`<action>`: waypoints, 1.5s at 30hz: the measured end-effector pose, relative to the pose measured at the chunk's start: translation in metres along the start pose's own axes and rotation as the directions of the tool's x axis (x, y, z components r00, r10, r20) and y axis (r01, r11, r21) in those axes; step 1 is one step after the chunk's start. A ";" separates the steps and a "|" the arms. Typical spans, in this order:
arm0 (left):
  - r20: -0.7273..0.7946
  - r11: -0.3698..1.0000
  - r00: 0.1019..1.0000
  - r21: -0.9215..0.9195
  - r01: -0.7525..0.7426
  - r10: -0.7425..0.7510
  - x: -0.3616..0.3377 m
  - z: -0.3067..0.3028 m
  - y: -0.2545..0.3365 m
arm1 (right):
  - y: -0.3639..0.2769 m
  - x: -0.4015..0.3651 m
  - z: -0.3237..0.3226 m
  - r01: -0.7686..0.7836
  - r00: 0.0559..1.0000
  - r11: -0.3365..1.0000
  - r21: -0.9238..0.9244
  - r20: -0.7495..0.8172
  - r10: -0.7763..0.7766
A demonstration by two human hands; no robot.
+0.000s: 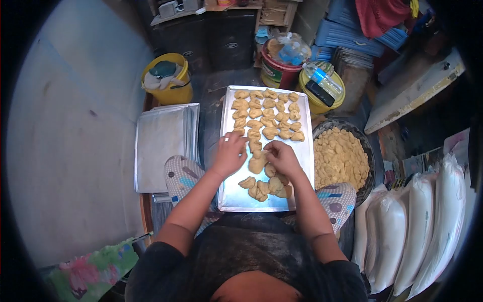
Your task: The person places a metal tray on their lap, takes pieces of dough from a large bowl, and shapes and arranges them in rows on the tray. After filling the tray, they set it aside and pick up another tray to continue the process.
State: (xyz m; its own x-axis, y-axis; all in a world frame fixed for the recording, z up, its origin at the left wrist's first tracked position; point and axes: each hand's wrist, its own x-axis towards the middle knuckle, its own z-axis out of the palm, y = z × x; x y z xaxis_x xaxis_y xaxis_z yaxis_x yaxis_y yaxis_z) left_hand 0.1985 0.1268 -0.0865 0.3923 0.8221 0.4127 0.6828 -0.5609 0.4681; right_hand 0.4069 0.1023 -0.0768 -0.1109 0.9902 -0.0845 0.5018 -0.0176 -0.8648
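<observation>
A metal baking tray (229,196) lies across my lap. Rows of folded dough pieces (269,104) fill its far half, and a loose pile of flat dough pieces (262,189) sits at the near end. Between my hands, a stretched dough piece (257,162) hangs down toward the pile. My left hand (231,152) is closed, its fingertips at the upper part of that dough, beside the nearest row. My right hand (283,160) pinches the dough's right side between thumb and fingers. The left fingertips are partly hidden against the dough.
At right stands a round basin of dough pieces (339,158). Stacked metal trays (162,146) lie at left. Beyond are a yellow bucket (173,93), a red bucket (277,75) and a yellow tub (314,103) bearing a bottle and phone. Filled plastic bags (392,236) stand at lower right.
</observation>
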 end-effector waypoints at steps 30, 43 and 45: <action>0.493 0.554 0.834 -0.634 0.539 -0.248 -0.025 0.010 0.008 | 0.033 0.011 -0.004 0.118 0.894 0.750 0.651 -0.398 0.206; 0.676 -0.245 0.715 -0.734 0.633 -0.177 -0.017 0.005 0.026 | -0.029 -0.025 -0.009 0.321 0.936 0.932 0.171 0.092 -0.339; 0.697 -0.136 0.698 -0.717 0.684 -0.167 -0.012 0.006 0.031 | -0.021 -0.026 -0.017 0.094 0.987 0.968 0.233 0.106 -0.121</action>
State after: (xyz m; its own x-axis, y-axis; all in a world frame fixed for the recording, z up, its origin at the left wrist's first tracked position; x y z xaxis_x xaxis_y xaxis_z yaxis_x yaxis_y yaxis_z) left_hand 0.2183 0.1006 -0.0813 0.5894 0.7354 -0.3345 -0.2668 0.5680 0.7786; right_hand 0.4138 0.0797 -0.0480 -0.2613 0.9648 -0.0309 0.2754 0.0439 -0.9603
